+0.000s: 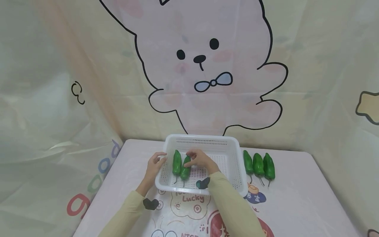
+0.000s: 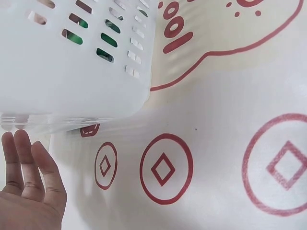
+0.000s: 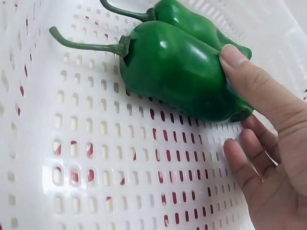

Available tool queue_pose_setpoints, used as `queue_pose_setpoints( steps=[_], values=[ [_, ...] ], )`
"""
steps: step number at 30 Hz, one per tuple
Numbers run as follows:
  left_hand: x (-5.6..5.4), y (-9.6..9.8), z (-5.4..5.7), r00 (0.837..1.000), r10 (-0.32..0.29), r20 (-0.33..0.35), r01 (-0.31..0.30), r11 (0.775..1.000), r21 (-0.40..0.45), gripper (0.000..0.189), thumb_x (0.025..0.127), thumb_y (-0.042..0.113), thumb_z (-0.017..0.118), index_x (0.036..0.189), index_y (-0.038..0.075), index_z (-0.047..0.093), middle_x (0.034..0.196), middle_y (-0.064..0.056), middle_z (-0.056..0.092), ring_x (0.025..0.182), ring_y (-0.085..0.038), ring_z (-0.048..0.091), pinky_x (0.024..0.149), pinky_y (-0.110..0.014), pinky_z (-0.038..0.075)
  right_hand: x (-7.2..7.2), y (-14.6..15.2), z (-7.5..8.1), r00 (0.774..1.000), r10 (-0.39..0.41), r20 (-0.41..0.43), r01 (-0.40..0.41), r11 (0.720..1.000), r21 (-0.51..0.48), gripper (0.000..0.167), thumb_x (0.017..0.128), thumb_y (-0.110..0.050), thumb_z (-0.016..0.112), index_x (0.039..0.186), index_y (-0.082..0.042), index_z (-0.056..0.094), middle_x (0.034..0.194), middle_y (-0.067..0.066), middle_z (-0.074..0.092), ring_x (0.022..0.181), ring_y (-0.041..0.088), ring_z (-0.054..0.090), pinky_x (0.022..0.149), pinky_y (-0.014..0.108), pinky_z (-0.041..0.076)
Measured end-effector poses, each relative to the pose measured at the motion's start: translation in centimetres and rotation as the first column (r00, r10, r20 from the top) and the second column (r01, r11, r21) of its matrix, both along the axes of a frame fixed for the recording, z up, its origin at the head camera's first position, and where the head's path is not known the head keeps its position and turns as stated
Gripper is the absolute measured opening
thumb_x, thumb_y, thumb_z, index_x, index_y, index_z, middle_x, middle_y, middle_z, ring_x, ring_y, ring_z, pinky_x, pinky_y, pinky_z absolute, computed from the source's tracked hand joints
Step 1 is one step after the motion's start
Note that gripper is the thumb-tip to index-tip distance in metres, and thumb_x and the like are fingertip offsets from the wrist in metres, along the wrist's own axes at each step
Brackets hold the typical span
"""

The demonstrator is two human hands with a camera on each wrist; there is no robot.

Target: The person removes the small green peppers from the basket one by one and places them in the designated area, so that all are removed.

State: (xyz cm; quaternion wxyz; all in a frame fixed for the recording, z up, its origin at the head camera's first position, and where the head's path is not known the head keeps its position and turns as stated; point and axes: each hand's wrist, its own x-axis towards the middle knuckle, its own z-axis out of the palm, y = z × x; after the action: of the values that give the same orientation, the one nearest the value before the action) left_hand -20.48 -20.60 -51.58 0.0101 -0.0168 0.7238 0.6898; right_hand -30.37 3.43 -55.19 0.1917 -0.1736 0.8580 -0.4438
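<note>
Head view shows the counter [image 1: 296,194] bearing a white basket [image 1: 204,146], whose raised walls probably stop things rolling off. Three peppers [image 1: 258,165] lie in a row just right of it, seemingly for easy reach. The left hand [image 1: 154,166], fingers slightly spread, is at the left wall, perhaps for steadying; the right hand [image 1: 201,158] loosely pinches one pepper's tip [image 1: 187,160] (stem toward the near rim) inside, beside another pepper [image 1: 176,163].
</note>
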Motion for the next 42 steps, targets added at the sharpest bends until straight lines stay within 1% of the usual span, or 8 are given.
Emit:
queue_pose_setpoints(
  steps=[8,14,19,25,28,31,34,42],
  values=[
    [0.2,0.2,0.2,1.0,-0.001,-0.01,0.001,1.0,-0.006,0.034,0.107,0.014,0.053,0.136,-0.003,0.05,0.133,-0.035,0.049,0.119,-0.057,0.053,0.092,-0.061,0.055,-0.2,0.1,0.1,1.0,0.014,0.004,-0.014,1.0,0.017,0.069,0.076,-0.03,0.092,0.135,-0.007,0.064,0.127,0.009,0.063,0.116,0.029,0.057,0.1,0.044,0.052],
    [0.2,0.2,0.3,1.0,0.009,-0.006,-0.01,1.0,-0.018,0.035,0.107,0.014,0.053,0.136,-0.004,0.05,0.133,-0.034,0.05,0.119,-0.056,0.054,0.092,-0.061,0.055,-0.3,-0.2,0.3,1.0,0.025,0.003,-0.025,0.999,0.025,0.068,0.077,-0.031,0.091,0.136,-0.009,0.064,0.125,0.011,0.065,0.116,0.03,0.059,0.095,0.044,0.055],
    [0.1,0.1,0.3,1.0,0.004,-0.003,-0.004,1.0,-0.017,0.035,0.107,0.014,0.052,0.136,-0.005,0.049,0.135,-0.036,0.048,0.119,-0.057,0.053,0.091,-0.06,0.056,-0.6,-0.3,0.3,1.0,0.026,0.009,-0.026,0.999,0.034,0.066,0.074,-0.032,0.093,0.132,-0.014,0.067,0.118,0.008,0.066,0.107,0.025,0.061,0.094,0.043,0.055],
    [0.1,0.1,0.1,1.0,-0.008,-0.005,0.008,1.0,0.002,0.035,0.108,0.014,0.052,0.136,-0.005,0.047,0.137,-0.039,0.045,0.12,-0.058,0.052,0.093,-0.062,0.054,-0.8,-0.2,0.4,0.997,0.061,0.037,-0.061,0.998,0.008,0.064,0.075,-0.026,0.093,0.132,-0.012,0.067,0.118,0.012,0.064,0.097,0.023,0.065,0.082,0.035,0.061],
    [0.1,0.2,0.0,1.0,-0.004,-0.005,0.004,1.0,0.006,0.035,0.108,0.014,0.052,0.136,-0.006,0.047,0.135,-0.039,0.046,0.12,-0.059,0.052,0.093,-0.062,0.054,-1.0,-0.1,0.2,0.996,0.081,0.026,-0.081,0.997,0.011,0.064,0.075,-0.026,0.093,0.132,-0.011,0.067,0.119,0.013,0.064,0.1,0.026,0.065,0.085,0.039,0.06],
    [0.1,0.2,0.0,1.0,-0.002,-0.005,0.002,1.0,0.008,0.034,0.108,0.013,0.052,0.135,-0.005,0.047,0.134,-0.039,0.046,0.119,-0.058,0.052,0.092,-0.062,0.054,-1.2,0.1,-0.1,0.996,0.094,0.01,-0.094,0.995,0.022,0.061,0.076,-0.027,0.092,0.13,-0.011,0.068,0.117,0.011,0.065,0.105,0.027,0.062,0.093,0.044,0.056],
    [0.1,0.3,0.0,1.0,-0.004,-0.004,0.004,1.0,0.013,0.034,0.108,0.013,0.052,0.135,-0.005,0.047,0.133,-0.039,0.046,0.119,-0.058,0.052,0.092,-0.062,0.054,-1.4,0.3,-0.4,0.995,0.099,-0.004,-0.099,0.995,0.012,0.058,0.075,-0.026,0.093,0.126,-0.013,0.07,0.114,0.008,0.065,0.107,0.027,0.061,0.097,0.047,0.053],
    [0.1,0.2,-0.1,1.0,-0.007,-0.008,0.007,1.0,0.008,0.035,0.108,0.014,0.052,0.136,-0.005,0.048,0.134,-0.038,0.047,0.119,-0.058,0.052,0.091,-0.061,0.055,-1.9,0.7,-0.8,0.994,0.113,-0.011,-0.113,0.993,-0.038,0.053,0.073,-0.025,0.094,0.12,-0.013,0.071,0.109,0.006,0.066,0.099,0.021,0.063,0.094,0.044,0.054]
  ],
)
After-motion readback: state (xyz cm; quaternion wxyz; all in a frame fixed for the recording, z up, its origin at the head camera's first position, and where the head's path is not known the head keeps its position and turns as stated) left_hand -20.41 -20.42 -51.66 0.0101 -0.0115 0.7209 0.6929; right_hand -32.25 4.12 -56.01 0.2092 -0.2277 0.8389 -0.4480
